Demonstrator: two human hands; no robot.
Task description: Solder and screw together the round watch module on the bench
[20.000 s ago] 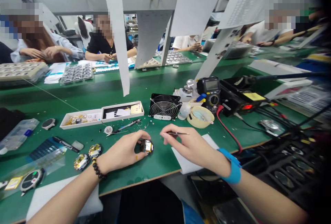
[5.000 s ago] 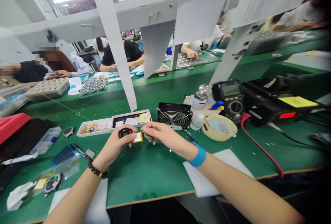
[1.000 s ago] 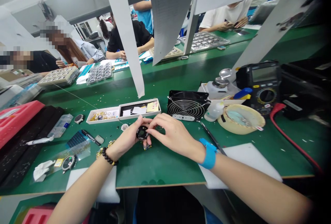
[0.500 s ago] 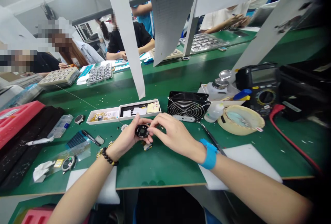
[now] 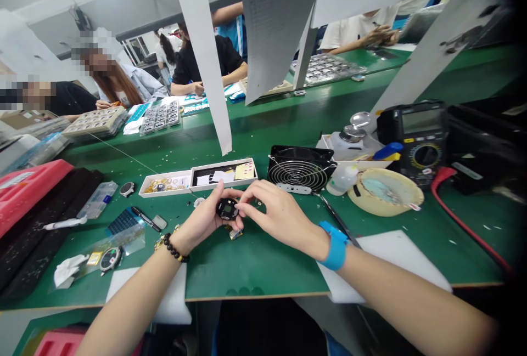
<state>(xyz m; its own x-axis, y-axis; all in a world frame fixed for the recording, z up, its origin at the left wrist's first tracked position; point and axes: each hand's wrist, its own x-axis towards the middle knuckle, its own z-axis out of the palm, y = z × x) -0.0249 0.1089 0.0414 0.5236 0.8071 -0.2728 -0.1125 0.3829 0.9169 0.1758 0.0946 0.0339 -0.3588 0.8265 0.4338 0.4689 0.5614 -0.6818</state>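
We count 1 L hand (image 5: 201, 225) & 1 R hand (image 5: 280, 216), w/ 1 round blk watch module (image 5: 227, 209) between them. Also 2 more watches (image 5: 127, 189) (image 5: 111, 259), 1 cooling fan (image 5: 300, 168), 1 multimeter (image 5: 424, 142), 1 wht parts box (image 5: 197, 170), 1 clear plastic organizer (image 5: 97, 200), 1 pr tweezers (image 5: 335, 230), 1 blue wristband (image 5: 335, 245), 1 bead bracelet (image 5: 175, 249), 3 component trays (image 5: 96, 121).
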